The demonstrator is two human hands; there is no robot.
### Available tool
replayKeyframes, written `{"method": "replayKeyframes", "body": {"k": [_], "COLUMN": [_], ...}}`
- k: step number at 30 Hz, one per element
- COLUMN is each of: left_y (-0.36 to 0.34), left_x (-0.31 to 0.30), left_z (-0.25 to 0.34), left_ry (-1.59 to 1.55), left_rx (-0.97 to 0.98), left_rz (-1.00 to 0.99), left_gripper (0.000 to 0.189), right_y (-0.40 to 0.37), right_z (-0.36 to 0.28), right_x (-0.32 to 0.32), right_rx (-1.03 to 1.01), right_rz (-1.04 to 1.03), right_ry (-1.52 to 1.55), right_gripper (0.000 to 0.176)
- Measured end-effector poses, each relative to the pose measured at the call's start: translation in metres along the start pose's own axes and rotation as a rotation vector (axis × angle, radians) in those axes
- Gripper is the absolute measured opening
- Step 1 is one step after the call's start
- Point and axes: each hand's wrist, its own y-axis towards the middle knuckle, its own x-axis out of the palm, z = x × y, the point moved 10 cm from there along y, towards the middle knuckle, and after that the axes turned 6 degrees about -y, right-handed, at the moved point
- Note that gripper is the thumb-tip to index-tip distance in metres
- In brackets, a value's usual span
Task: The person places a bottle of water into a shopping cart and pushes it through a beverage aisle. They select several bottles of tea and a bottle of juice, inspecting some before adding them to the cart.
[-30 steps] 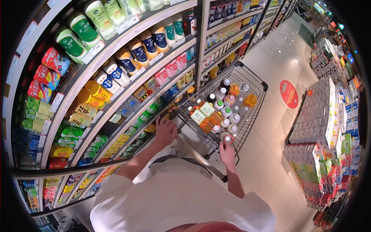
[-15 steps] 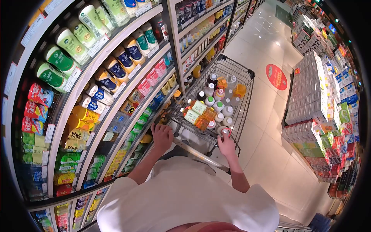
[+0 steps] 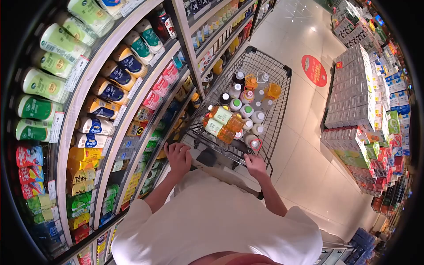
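Note:
A black wire shopping cart (image 3: 279,106) stands in front of me with several bottles inside. My right hand (image 3: 256,166) is closed over the cart's near rim, just below a white-capped bottle (image 3: 253,142) with a red loop beside it. My left hand (image 3: 178,158) is to the left of the cart's handle, beside the shelf edge, fingers loosely bent and apart, with nothing visible in it. Two amber drink bottles with pale labels (image 3: 218,120) lie on top at the cart's near left. White bottles with green caps (image 3: 236,104) stand behind them.
Curved shelving (image 3: 75,104) full of bottles and packs runs close along my left side. Stacked cartons (image 3: 353,92) stand on the right. Between them is a tiled floor (image 3: 300,132) with a round red floor sticker (image 3: 314,70).
My right hand has drawn back from a bottle's cap to the cart rim. My left hand has shifted slightly left. The shelves have shifted in view.

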Motion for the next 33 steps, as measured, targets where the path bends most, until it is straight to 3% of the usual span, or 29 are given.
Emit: {"method": "replayKeyframes", "body": {"k": [9, 19, 27, 33], "left_y": [0.043, 0.092, 0.129, 0.158], "left_x": [0.016, 0.041, 0.068, 0.088], "left_z": [-0.010, -0.013, -0.013, 0.001], "left_ry": [0.012, -0.011, -0.030, -0.065], "left_rx": [-0.005, 0.032, 0.060, 0.091], "left_rz": [-0.108, -0.146, -0.136, -0.129], "left_gripper": [0.014, 0.015, 0.014, 0.015], "right_y": [0.030, 0.066, 0.095, 0.120], "right_z": [0.003, 0.011, 0.002, 0.018], "right_x": [-0.004, -0.036, -0.078, -0.096], "right_rx": [0.006, 0.241, 0.179, 0.122], "right_rz": [0.012, 0.046, 0.267, 0.309], "right_ry": [0.045, 0.085, -0.099, -0.164], "right_gripper": [0.039, 0.040, 0.034, 0.034]}}
